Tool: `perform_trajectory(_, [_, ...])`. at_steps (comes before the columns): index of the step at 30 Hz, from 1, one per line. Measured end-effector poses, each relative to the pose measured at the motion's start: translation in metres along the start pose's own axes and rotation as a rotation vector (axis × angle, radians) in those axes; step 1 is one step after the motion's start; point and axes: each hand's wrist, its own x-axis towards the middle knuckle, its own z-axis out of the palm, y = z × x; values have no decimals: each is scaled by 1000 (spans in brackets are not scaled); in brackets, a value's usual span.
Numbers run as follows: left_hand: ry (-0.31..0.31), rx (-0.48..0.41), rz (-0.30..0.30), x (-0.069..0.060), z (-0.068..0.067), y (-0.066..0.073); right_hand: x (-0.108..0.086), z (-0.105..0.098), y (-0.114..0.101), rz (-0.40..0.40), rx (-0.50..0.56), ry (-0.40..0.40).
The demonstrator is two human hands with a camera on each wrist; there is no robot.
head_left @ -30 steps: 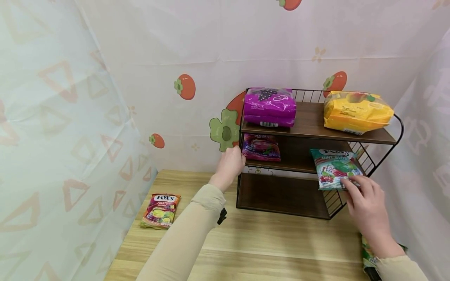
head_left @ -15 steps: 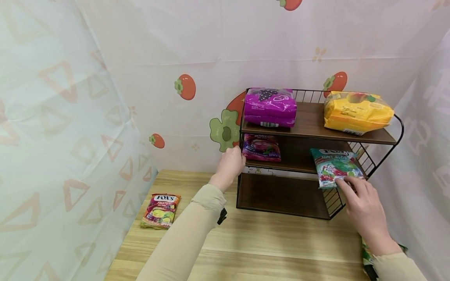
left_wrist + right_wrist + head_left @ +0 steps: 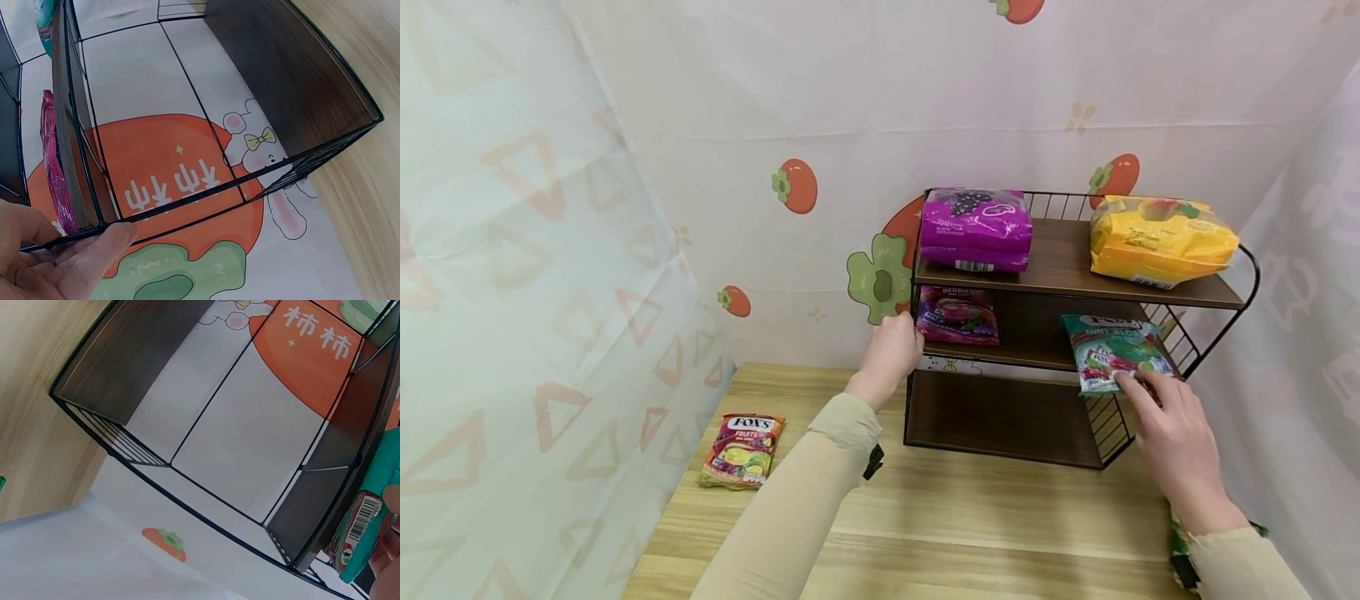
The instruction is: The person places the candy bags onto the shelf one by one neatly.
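My left hand (image 3: pixel 883 354) grips the left side of the black wire shelf rack (image 3: pixel 1003 417) at its middle tier; in the left wrist view its thumb and fingers close round the thin frame. With my right hand (image 3: pixel 1180 446) I hold the lower edge of a teal candy bag (image 3: pixel 1108 350). That bag lies tilted at the right end of the middle shelf, its lower part sticking out past the front edge. The right wrist view shows fingertips pinching the bag (image 3: pixel 359 534) beside the dark board. A dark pink berries candy bag (image 3: pixel 957 321) leans at the middle shelf's left end.
On the top shelf stand a purple bag (image 3: pixel 976 233) and a yellow bag (image 3: pixel 1159 242). A Fox's fruits candy bag (image 3: pixel 743 450) lies on the wooden table (image 3: pixel 985 525) at left. A green package (image 3: pixel 1180 542) is partly hidden by my right sleeve.
My right hand has shifted slightly left and up, and the teal bag's lower edge has risen a little and moved back toward the shelf. The left hand has stayed put.
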Motion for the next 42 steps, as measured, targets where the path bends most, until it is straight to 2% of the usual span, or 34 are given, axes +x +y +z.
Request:
perform_trajectory(18, [1, 10, 3, 0, 1, -2, 14, 6, 6, 6, 19, 26])
perform_trajectory(24, [20, 12, 3, 1, 4, -2, 15, 7, 10, 4, -3, -6])
perform_trajectory(42, [6, 6, 13, 2, 3, -2, 19, 12, 19, 31, 4, -40])
